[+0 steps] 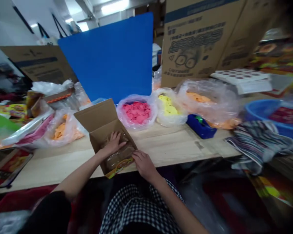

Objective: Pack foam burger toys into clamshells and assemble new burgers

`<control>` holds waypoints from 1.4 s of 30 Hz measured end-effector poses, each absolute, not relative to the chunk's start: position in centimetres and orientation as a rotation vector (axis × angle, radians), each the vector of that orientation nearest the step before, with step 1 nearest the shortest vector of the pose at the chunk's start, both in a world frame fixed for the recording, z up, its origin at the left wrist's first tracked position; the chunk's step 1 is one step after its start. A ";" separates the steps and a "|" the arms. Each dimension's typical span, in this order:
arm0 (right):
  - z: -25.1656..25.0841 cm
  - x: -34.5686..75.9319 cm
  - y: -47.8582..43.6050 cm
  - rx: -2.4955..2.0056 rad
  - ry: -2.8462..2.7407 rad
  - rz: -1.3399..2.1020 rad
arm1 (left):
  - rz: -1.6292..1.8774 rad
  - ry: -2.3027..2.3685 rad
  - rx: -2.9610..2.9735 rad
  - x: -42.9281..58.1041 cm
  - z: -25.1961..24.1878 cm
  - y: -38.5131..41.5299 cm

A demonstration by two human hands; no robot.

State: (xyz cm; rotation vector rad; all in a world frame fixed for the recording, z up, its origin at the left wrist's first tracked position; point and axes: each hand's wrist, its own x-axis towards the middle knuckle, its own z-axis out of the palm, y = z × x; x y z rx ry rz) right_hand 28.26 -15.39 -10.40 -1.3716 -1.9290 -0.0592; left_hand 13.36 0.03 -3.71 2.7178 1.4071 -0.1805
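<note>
A small open cardboard box (100, 121) stands at the near edge of the wooden table (166, 146), its flap raised at the back. Clear plastic packets (119, 156) with a yellow and red printed edge lie inside it. My left hand (112, 143) rests inside the box, fingers spread flat on the packets. At the box's front right corner my right hand (143, 163) has its fingers curled over the rim and the packet edge.
Behind the box sit plastic bags of pink (137, 112), yellow (168, 105) and orange (205, 99) pieces, and another orange bag (62, 130) at left. A blue board (109, 55) and large cartons (197, 35) stand at the back. A blue basin (271, 112) and striped cloth (257, 141) lie right.
</note>
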 end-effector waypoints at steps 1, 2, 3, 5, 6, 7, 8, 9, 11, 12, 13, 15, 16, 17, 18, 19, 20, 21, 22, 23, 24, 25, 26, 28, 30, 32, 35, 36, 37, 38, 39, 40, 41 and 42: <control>-10.5 28.1 -15.5 -1.368 -1.929 -0.067 | -0.197 1.435 2.722 13.6 -4.0 0.2; -10.5 28.0 -15.6 -1.369 -1.928 -0.075 | -0.209 1.445 2.730 13.9 -4.3 0.2; -10.6 27.9 -15.7 -1.376 -1.926 -0.083 | -0.205 1.443 2.746 14.3 -4.6 0.2; -10.6 27.9 -15.8 -1.396 -1.914 -0.095 | -0.146 1.450 2.802 15.0 -5.2 0.3; -10.6 27.9 -15.8 -1.404 -1.910 -0.095 | -0.096 1.457 2.831 15.4 -5.4 0.4; -10.7 28.0 -15.7 -1.405 -1.907 -0.094 | -0.049 1.463 2.855 15.8 -5.5 0.6; -10.7 28.1 -15.6 -1.397 -1.904 -0.094 | -0.015 1.469 2.870 16.3 -5.5 0.9; -10.7 28.1 -15.5 -1.381 -1.904 -0.093 | 0.006 1.475 2.878 16.7 -5.5 1.2; -10.6 28.2 -15.4 -1.341 -1.907 -0.096 | 0.030 1.489 2.886 17.5 -5.5 1.6; -10.6 28.1 -15.3 -1.325 -1.907 -0.100 | 0.042 1.495 2.892 17.8 -5.5 1.8; -10.6 28.1 -15.2 -1.316 -1.904 -0.103 | 0.054 1.500 2.898 18.1 -5.6 1.8; -10.7 27.9 -15.1 -1.316 -1.896 -0.103 | 0.076 1.508 2.913 18.5 -5.8 1.7; -10.8 27.8 -15.1 -1.320 -1.890 -0.102 | 0.085 1.509 2.921 18.6 -5.9 1.6; -10.8 27.8 -15.0 -1.327 -1.885 -0.099 | 0.090 1.507 2.930 18.6 -6.0 1.6; -10.9 27.7 -15.0 -1.331 -1.882 -0.098 | 0.093 1.503 2.940 18.6 -6.0 1.6; -11.0 27.7 -15.0 -1.335 -1.880 -0.098 | 0.094 1.496 2.949 18.6 -6.0 1.7; -11.1 27.7 -15.0 -1.337 -1.879 -0.099 | 0.094 1.489 2.959 18.5 -6.0 1.9; -11.2 27.7 -15.0 -1.336 -1.878 -0.101 | 0.095 1.483 2.967 18.5 -5.9 2.2; -11.3 27.7 -15.0 -1.333 -1.878 -0.103 | 0.097 1.476 2.974 18.5 -5.8 2.5; -11.4 27.7 -15.0 -1.331 -1.878 -0.104 | 0.099 1.470 2.981 18.4 -5.7 2.7; -11.5 27.7 -15.0 -1.331 -1.879 -0.103 | 0.101 1.462 2.988 18.4 -5.7 3.0; -11.6 27.7 -15.0 -1.331 -1.882 -0.102 | 0.102 1.454 2.994 18.4 -5.6 3.2; -11.7 27.7 -15.0 -1.333 -1.883 -0.101 | 0.102 1.445 3.000 18.4 -5.6 3.3; -11.8 27.7 -14.9 -1.340 -1.886 -0.102 | 0.102 1.427 3.011 18.4 -5.5 3.5; -12.0 27.7 -14.9 -1.345 -1.886 -0.108 | 0.102 1.413 3.021 18.4 -5.6 3.4; -12.1 27.7 -14.9 -1.346 -1.888 -0.116 | 0.103 1.396 3.031 18.3 -5.5 3.5; -12.1 27.7 -15.0 -1.343 -1.882 -0.128 | 0.097 1.354 3.050 18.0 -5.2 3.8; -12.0 27.7 -15.1 -1.343 -1.881 -0.128 | 0.094 1.336 3.057 18.0 -5.1 4.0; -11.9 27.7 -15.1 -1.344 -1.881 -0.126 | 0.092 1.321 3.064 17.9 -5.0 4.2; -11.8 27.7 -15.2 -1.345 -1.880 -0.126 | 0.090 1.307 3.071 17.8 -4.9 4.4; -11.7 27.7 -15.2 -1.345 -1.879 -0.126 | 0.089 1.296 3.077 17.7 -4.8 4.6; -11.7 27.7 -15.2 -1.343 -1.876 -0.128 | 0.087 1.286 3.083 17.7 -4.8 4.7; -11.6 27.7 -15.2 -1.341 -1.871 -0.130 | 0.085 1.277 3.089 17.7 -4.9 4.7; -11.6 27.7 -15.2 -1.339 -1.868 -0.132 | 0.084 1.271 3.094 17.7 -4.9 4.7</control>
